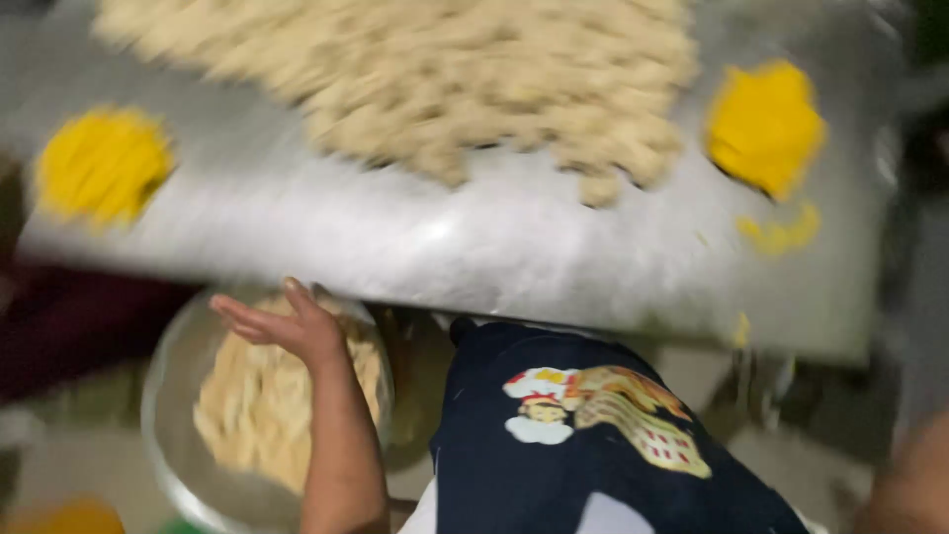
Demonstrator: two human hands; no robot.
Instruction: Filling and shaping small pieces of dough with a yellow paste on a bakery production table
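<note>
Left hand (pixel 282 324) open, palm up, fingers (pixel 232 314) stretched flat and together, held above round metal bowl (pixel 168 396) below the table edge; grips nothing. Forearm rising from the bottom of the view straight over the bowl. Bowl holding pale beige dough strips (pixel 247 405), heaped under and around the hand; whether the hand touches them cannot be told through the blur.

Right hand barely seen: only a blurred patch of forearm (pixel 909 485) at the lower right corner, hand itself out of view, state not tellable.

Dark navy apron with a printed cartoon figure (pixel 583 425) just right of the left forearm, filling the lower middle.

Shiny steel tabletop (pixel 474 247) above the bowl, its near edge running just over the fingertips. Large blurred heap of pale dough pieces (pixel 425 69) on its far part. Yellow mound (pixel 99 163) near the left end, another yellow mound (pixel 763 124) near the right end, small yellow scraps (pixel 781 232) just below that one. Orange blur (pixel 59 516) at bottom left corner, kind not tellable.
</note>
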